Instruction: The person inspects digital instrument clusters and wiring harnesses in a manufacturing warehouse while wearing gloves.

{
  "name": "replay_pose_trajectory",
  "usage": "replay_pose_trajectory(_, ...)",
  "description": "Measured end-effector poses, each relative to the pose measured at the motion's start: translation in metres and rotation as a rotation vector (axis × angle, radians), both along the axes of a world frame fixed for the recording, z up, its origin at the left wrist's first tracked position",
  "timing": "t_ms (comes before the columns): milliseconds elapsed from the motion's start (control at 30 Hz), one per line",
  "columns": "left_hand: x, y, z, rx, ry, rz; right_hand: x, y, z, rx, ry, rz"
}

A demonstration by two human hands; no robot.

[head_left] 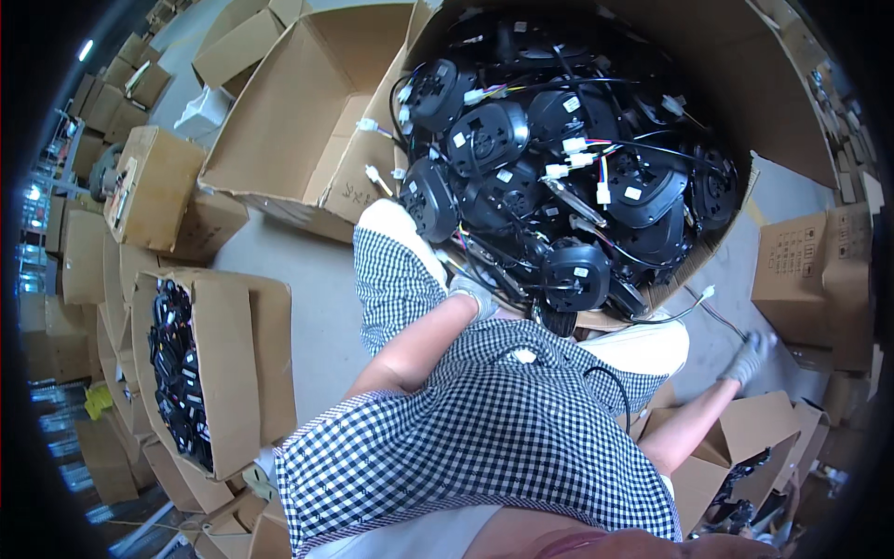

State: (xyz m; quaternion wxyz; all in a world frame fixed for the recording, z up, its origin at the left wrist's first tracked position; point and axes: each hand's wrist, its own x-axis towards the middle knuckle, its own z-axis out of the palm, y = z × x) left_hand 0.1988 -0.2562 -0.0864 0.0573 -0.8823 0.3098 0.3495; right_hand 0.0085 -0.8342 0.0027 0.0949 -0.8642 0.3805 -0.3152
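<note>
A large cardboard box (pixel 738 226) in front of me is heaped with black rounded plastic units (pixel 487 137), which trail cables ending in white plugs. My left hand (pixel 476 295), in a pale glove, is at the box's near edge beside the units; its fingers are partly hidden. Out to the right, past my knee, my right hand (pixel 748 360), gloved too, is closed around a thin dark cable (pixel 724 320). That cable runs up toward the box's near right corner, close to a white plug (pixel 708 292). Its far end is hard to make out.
An open cardboard box (pixel 279 140) stands at the far left of the heap. Left of me is a carton (pixel 223 373) holding small black parts (pixel 177 373). A closed carton (pixel 792 261) stands at the right, and an open box (pixel 756 429) sits below my right arm.
</note>
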Motion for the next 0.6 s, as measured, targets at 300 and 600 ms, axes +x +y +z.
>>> replay_pose_trajectory(300, 0.006, 0.037, 0.092, -0.530, 0.342, 0.116, -0.049, 0.100, 0.146, 0.199, -0.757, 0.185)
replay_pose_trajectory(600, 0.077, -0.004, 0.175, -1.251, -0.589, 0.091, 0.033, 0.217, 0.135, 0.836, -0.169, 0.509)
